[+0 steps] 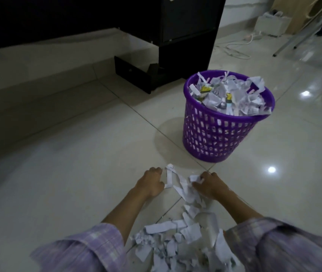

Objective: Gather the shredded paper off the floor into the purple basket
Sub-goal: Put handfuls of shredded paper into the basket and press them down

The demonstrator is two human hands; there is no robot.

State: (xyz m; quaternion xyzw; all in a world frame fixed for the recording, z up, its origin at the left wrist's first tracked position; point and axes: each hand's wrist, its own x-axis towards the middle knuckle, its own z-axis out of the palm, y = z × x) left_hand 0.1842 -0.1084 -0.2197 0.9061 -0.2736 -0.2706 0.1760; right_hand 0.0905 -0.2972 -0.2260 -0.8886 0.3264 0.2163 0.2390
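Raking the white shredded paper strips (177, 240) at bottom centre, I had my left hand (152, 182) and right hand (208, 184) with fingers curled, pinching strips. The round purple plastic lattice basket (215, 134), centre right, looked nearly full; next I'd lift carefully.

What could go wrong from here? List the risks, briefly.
1. The purple basket is already heaped to its rim, with strips hanging over the edge; more paper may spill back onto the floor.
2. The left hand and right hand grip only a few long strips; most of the shredded paper pile lies loose and could scatter when dragged.
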